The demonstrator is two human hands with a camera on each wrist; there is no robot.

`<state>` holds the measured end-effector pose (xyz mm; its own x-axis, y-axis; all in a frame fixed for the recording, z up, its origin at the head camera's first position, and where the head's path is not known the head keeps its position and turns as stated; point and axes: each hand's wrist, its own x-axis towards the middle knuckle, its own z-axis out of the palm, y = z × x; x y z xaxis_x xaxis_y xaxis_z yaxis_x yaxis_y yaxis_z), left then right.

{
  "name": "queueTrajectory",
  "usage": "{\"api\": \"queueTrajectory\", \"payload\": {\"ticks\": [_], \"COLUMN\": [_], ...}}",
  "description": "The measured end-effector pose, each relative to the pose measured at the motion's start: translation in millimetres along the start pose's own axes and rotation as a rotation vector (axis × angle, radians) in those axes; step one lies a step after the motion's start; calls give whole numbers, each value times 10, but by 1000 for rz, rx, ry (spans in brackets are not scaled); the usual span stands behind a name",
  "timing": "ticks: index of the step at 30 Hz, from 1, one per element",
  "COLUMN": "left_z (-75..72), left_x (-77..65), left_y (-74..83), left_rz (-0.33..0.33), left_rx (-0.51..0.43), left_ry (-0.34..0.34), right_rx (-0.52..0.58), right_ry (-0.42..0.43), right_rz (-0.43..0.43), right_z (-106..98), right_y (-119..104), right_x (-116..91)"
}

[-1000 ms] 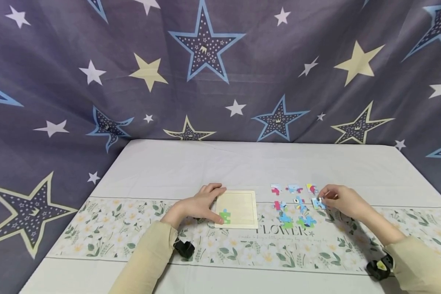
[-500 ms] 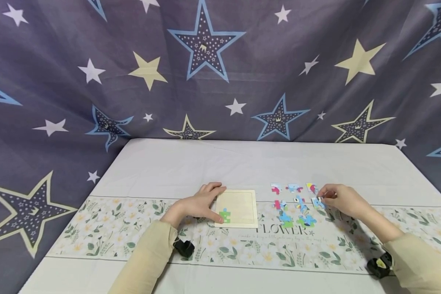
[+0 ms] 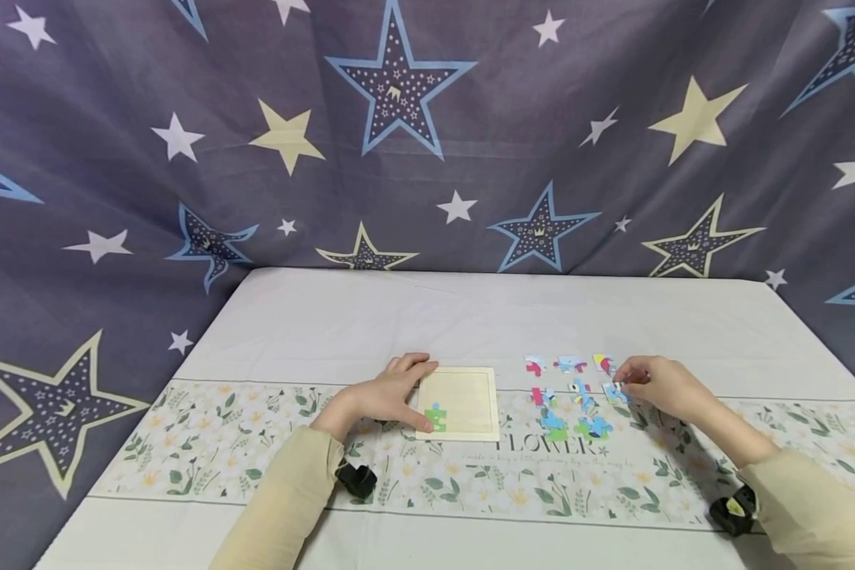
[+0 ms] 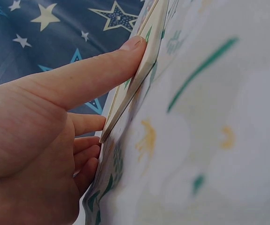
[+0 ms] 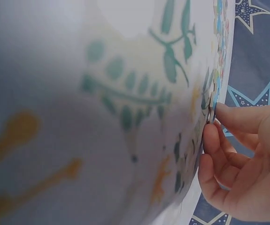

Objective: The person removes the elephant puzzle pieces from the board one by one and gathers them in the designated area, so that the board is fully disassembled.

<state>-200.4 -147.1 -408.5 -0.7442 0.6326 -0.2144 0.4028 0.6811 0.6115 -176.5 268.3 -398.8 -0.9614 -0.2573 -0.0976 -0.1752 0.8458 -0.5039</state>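
Observation:
A pale wooden puzzle tray [image 3: 463,402] lies on the table with one green jigsaw piece [image 3: 438,417] in its near left corner. My left hand [image 3: 385,396] rests at the tray's left side. In the left wrist view its straight thumb presses on the tray's rim [image 4: 146,65], and the other fingers touch the edge. To the right, my right hand [image 3: 666,388] pinches a mostly blue jigsaw piece [image 3: 613,393] by its right side, between thumb and index finger. The right wrist view shows that piece [image 5: 212,112] edge-on, close to the cloth.
Several loose jigsaw pieces lie left of my right hand, among them a yellow and pink piece [image 3: 603,364], a pink and white piece [image 3: 534,366] and a blue and green piece [image 3: 554,427]. A floral cloth strip [image 3: 256,443] crosses the white table. A star-patterned curtain [image 3: 427,142] hangs behind.
My right hand and the blue jigsaw piece have shifted very slightly left. The left hand and the tray hold their place.

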Motion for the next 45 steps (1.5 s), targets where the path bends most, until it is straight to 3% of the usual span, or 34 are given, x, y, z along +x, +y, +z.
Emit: {"api": "queueTrajectory", "payload": {"ticks": [17,25,34,45], "left_z": [-9,-5,1,-11], "left_x": [-4,-1,-10,-10], "left_y": [-18,-30,-14,-4], "left_rz": [-2,-3,-2,15], "left_rx": [3,-3,-1,15], "left_ry": [-11,-8,-10,-16], "right_rx": [-7,13,41,47], "right_ry": [16,26,9,-10], "right_rz": [-14,-62,-156,-200], "right_z": [-51,-34,130,313], "right_y": [-87,-356,-715,-1068], "right_x": [48,156,320,441]}}
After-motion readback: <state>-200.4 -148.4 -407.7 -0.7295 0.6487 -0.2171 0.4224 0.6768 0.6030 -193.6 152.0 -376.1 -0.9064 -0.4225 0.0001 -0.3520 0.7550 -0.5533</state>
